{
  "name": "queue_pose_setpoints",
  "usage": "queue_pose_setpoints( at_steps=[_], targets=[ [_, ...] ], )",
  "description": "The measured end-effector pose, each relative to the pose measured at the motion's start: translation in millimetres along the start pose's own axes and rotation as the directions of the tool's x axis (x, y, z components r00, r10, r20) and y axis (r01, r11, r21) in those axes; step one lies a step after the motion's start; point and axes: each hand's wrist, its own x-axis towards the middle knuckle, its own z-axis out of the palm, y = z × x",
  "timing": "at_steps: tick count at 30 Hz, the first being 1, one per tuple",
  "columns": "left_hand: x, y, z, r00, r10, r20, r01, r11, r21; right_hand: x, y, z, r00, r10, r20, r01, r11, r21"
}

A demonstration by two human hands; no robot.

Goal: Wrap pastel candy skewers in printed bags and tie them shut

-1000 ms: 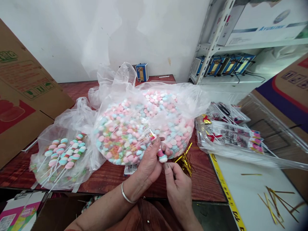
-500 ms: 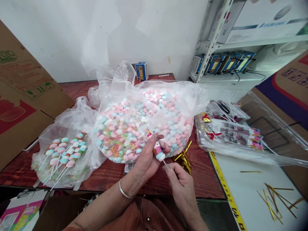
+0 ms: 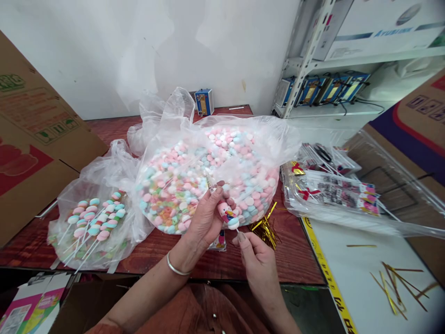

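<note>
two bare hands (image 3: 207, 215) (image 3: 257, 260) hold one pastel marshmallow stick (image 3: 232, 223). one silver metal bangle (image 3: 175, 266) and two red ribbon bows (image 3: 308, 193) (image 3: 296, 168) show.

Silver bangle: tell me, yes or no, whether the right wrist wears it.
No, the silver bangle is worn just behind the left hand, and none shows behind the right hand.

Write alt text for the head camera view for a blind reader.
A person's left hand holds a candy while the right hand pinches its stick over a red-brown table. Behind them lies a big clear bag of pastel candies; striped candies on sticks lie to the left, gold ties and plastic packets to the right.
</note>
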Motion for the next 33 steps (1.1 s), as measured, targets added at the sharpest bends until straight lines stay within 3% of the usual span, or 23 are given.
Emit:
queue_pose_setpoints(
  at_steps=[2, 5, 8, 11, 17, 20, 24, 27, 30, 33],
  targets=[
    [2.0, 5.3, 2.8, 0.999, -0.042, -0.03, 0.041, 0.999, -0.01, -0.6, -0.2, -2.6, 0.972, -0.233, -0.025, 0.219, 0.94, -0.263],
    [3.0, 10.1, 6.9, 0.985, -0.147, -0.09, 0.143, 0.989, -0.048, -0.5, 1.8, -5.4, 0.838, -0.545, 0.017, 0.458, 0.685, -0.566],
    [4.8, 12.2, 8.7, 0.968, -0.22, -0.12, 0.214, 0.975, -0.065, -0.7, 2.9, -7.3, 0.744, -0.658, 0.113, 0.526, 0.473, -0.707],
    [5.3, 5.5, 6.6, 0.975, -0.202, -0.097, 0.196, 0.978, -0.073, -1.4, 1.7, -5.9, 0.719, -0.678, 0.151, 0.529, 0.393, -0.752],
    [-6.5, -26.1, 4.1, 0.993, -0.097, -0.064, 0.095, 0.995, -0.032, 2.3, -0.1, 6.5, 0.763, -0.645, 0.052, 0.46, 0.484, -0.744],
    [-9.9, -26.8, 4.0, 0.992, -0.101, -0.069, 0.098, 0.994, -0.041, 2.1, -0.1, 5.7, 0.794, -0.608, 0.004, 0.414, 0.536, -0.735],
    [-12.6, -21.0, 1.9, 0.999, -0.008, -0.032, 0.007, 0.999, -0.035, -3.4, 3.5, 0.7, 0.812, -0.582, 0.043, 0.432, 0.549, -0.715],
    [-19.7, -31.4, -0.2, 0.997, -0.065, 0.036, 0.063, 0.997, 0.052, -3.6, 9.0, 3.3, 0.837, -0.547, 0.027, 0.406, 0.586, -0.702],
    [-27.4, -47.5, -2.9, 0.991, -0.123, 0.049, 0.117, 0.987, 0.108, 1.6, 12.4, 7.5, 0.87, -0.491, -0.043, 0.349, 0.675, -0.65],
    [-32.1, -56.0, -8.3, 0.995, -0.082, 0.06, 0.072, 0.986, 0.151, 6.0, 11.6, 8.3, 0.925, -0.369, -0.088, 0.284, 0.827, -0.484]
  ],
)
